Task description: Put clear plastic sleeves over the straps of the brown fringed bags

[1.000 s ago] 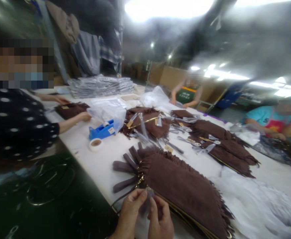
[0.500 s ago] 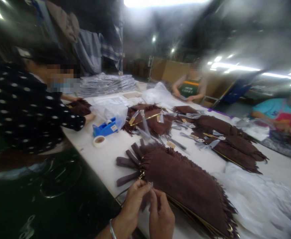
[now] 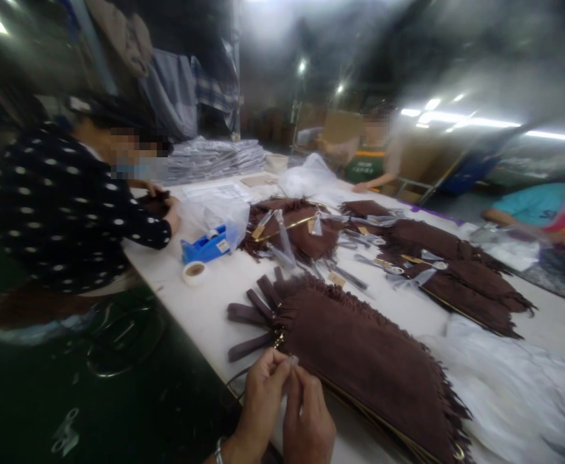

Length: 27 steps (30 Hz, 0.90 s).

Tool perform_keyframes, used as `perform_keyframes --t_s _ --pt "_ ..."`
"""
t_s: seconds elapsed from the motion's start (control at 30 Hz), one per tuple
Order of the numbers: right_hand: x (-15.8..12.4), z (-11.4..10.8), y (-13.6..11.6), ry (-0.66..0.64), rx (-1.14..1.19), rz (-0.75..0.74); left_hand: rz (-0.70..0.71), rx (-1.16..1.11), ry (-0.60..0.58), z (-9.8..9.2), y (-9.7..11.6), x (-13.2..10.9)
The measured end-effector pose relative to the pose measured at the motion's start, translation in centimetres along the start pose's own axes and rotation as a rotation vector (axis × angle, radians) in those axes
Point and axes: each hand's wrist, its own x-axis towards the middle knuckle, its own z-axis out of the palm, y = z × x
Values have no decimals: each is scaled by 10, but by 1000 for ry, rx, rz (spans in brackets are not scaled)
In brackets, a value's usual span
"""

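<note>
At the front edge of the table, my left hand (image 3: 262, 393) and my right hand (image 3: 306, 412) meet fingertip to fingertip. Between them they pinch a small clear scrap, perhaps plastic (image 3: 293, 361), too small to make out fully. Just beyond my fingers lies a stack of brown fringed bags (image 3: 355, 348), with gold zips along the near edge. Brown straps (image 3: 251, 316) fan out from its left end, beside a gold clasp (image 3: 278, 340). A bracelet circles my left wrist.
A blue tape dispenser (image 3: 208, 245) and a tape roll (image 3: 194, 273) stand left of centre. More brown bags (image 3: 292, 229) with tags lie behind. White plastic wrapping (image 3: 519, 380) is heaped at right. Co-workers sit at left (image 3: 69, 212), far side (image 3: 372, 161) and right (image 3: 538, 212).
My hands stay pinched together, with only slight finger movement. The view has shifted a little. The far co-worker's arm has moved, and the co-worker at left has leaned slightly.
</note>
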Motion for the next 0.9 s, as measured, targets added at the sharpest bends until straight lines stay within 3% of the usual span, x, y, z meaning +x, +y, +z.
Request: perform_keyframes --t_s 0.2,0.3,0.43,0.53,0.6,0.73,0.9 --pt "0 0 3 -53 -222 -174 99 223 -47 -4 10 -6" --pt "-3 -2 6 -111 -221 -162 -22 148 -90 -9 12 0" --pt "-3 -8 10 -137 -144 -155 -276 -139 -143 -17 7 12" --pt "0 -12 12 -168 -97 -145 -343 -273 -185 -16 2 14" --pt "2 -14 11 -185 -93 -131 -302 -223 -138 -12 -1 11" --pt "1 -13 11 -195 -133 -120 -67 73 15 -5 -3 -4" --pt "-5 -14 13 -204 -164 -153 28 280 -59 -10 3 -8"
